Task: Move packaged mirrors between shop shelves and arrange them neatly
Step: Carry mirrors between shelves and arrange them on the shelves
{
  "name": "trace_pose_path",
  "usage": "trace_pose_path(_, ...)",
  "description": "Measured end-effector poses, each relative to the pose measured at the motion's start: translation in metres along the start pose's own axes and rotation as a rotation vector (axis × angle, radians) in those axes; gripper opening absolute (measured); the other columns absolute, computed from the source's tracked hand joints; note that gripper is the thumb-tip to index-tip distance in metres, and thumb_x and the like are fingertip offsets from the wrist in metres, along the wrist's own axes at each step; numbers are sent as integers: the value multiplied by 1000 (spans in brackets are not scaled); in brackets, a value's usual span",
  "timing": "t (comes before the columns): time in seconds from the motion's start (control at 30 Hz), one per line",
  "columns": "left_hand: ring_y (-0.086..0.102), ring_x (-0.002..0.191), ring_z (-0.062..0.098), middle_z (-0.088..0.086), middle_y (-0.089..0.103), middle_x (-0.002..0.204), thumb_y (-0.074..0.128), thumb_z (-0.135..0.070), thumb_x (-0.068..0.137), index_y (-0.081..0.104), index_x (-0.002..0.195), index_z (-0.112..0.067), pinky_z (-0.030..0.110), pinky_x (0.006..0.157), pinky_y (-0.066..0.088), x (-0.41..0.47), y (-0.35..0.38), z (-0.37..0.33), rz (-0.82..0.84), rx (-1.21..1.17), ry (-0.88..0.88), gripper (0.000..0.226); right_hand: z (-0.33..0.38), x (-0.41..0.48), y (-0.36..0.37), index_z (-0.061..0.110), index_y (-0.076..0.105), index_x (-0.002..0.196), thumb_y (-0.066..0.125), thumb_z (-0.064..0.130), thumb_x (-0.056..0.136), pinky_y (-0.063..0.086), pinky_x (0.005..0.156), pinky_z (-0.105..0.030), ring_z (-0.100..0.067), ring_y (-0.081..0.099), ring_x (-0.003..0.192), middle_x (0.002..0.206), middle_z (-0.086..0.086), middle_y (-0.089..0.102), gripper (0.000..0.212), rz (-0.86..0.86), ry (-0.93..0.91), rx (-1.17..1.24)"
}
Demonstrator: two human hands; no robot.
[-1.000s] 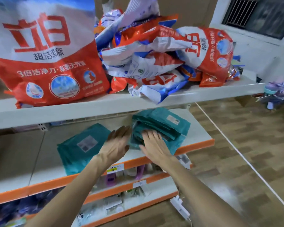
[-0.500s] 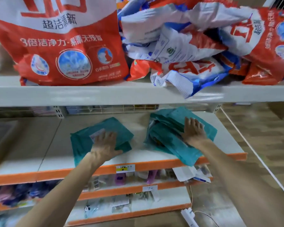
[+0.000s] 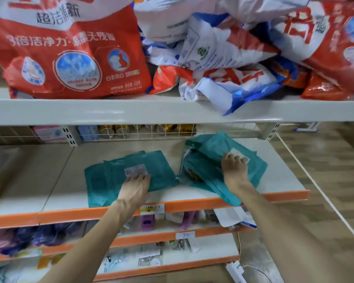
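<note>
Teal mirror pkts sit on the mid shelf (image 3: pixel 55 176): a flat pkt (image 3: pixel 161 170) left, a messy pile (image 3: pixel 204 160) just right of it, near corner overhanging the orange edge (image 3: pixel 274 196). We judge approx. halfway; pile needs squaring. Our left hand (image 3: pixel 134 187) presses the flat pkt, fingers straight. Our right hand (image 3: pixel 234 170) rests on the pile, fingers bent; gripping or not, we can't tell. Pile's pkt count: hidden.
</note>
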State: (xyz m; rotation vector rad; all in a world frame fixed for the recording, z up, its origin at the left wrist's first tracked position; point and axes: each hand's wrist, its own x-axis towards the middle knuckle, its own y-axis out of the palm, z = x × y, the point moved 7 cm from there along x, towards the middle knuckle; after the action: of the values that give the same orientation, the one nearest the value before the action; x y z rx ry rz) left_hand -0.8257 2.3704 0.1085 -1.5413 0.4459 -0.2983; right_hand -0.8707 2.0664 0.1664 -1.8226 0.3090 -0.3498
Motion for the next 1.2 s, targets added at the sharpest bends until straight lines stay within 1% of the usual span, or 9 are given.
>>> trace_pose_path(0.1,49,125,28,6,51,138,56,-18,88,40,139,-14,38,97,44,-2,0,-2,50,22,-11,54,7,-16,-18,5,56,121,61,10,92,50,92,-42,-30,63,107,114,-12,66,30,-32,-42,-11)
trace_pose_path(0.2,41,133,27,4,41,146,52,-12,89,30,147,-15,39,106,37,-8,-3,-2,79,32,-29,62,14,-21,-60,2,64,96,76,-5,69,54,66,-39,-32,67,76,81,-13,68,30,-151,-131,120)
trace_pose_path(0.27,42,132,26,5,41,146,46,-5,88,28,147,-16,39,105,39,-11,-6,-3,83,52,-33,62,10,-19,-96,5,59,106,63,-1,82,50,73,-39,-32,66,87,91,-13,68,25,-193,-121,243)
trace_pose_path(0.33,44,129,26,5,42,144,43,-6,90,30,145,-17,39,103,41,-11,-8,-3,91,67,-23,58,-5,-10,-117,6,54,116,43,12,98,46,80,-39,-35,62,103,107,-14,66,21,-192,5,432)
trace_pose_path(0.43,43,129,26,4,43,142,44,-10,90,31,144,-17,38,102,40,-12,-10,-5,98,97,-15,56,-34,0,-111,3,58,110,42,22,100,46,79,-40,-38,61,102,109,-20,64,26,-155,266,819)
trace_pose_path(0.6,42,132,24,3,43,144,58,-21,90,32,145,-16,37,108,35,-7,-6,-4,85,115,-18,61,-42,-1,-15,3,65,95,47,13,96,48,56,-27,-20,61,69,81,-8,66,20,114,582,1420)
trace_pose_path(0.73,52,119,28,8,51,134,48,-16,93,27,147,-9,37,88,50,-6,-9,-4,53,198,-18,59,-42,-15,60,1,66,101,56,12,93,56,70,-39,-27,68,79,88,-13,69,17,245,633,1317)
trace_pose_path(0.8,53,117,27,9,50,133,45,-11,94,27,146,-6,34,82,52,-9,-7,-7,45,277,8,55,-41,-16,67,4,64,103,54,15,95,51,62,-36,-25,63,75,92,-12,67,17,240,589,1236)
trace_pose_path(1.2,63,101,24,6,62,114,64,5,79,43,132,-12,34,85,54,-12,-46,-12,-45,301,103,59,-35,-18,70,4,58,106,49,17,99,51,75,-42,-33,64,90,101,-14,65,17,238,536,1156)
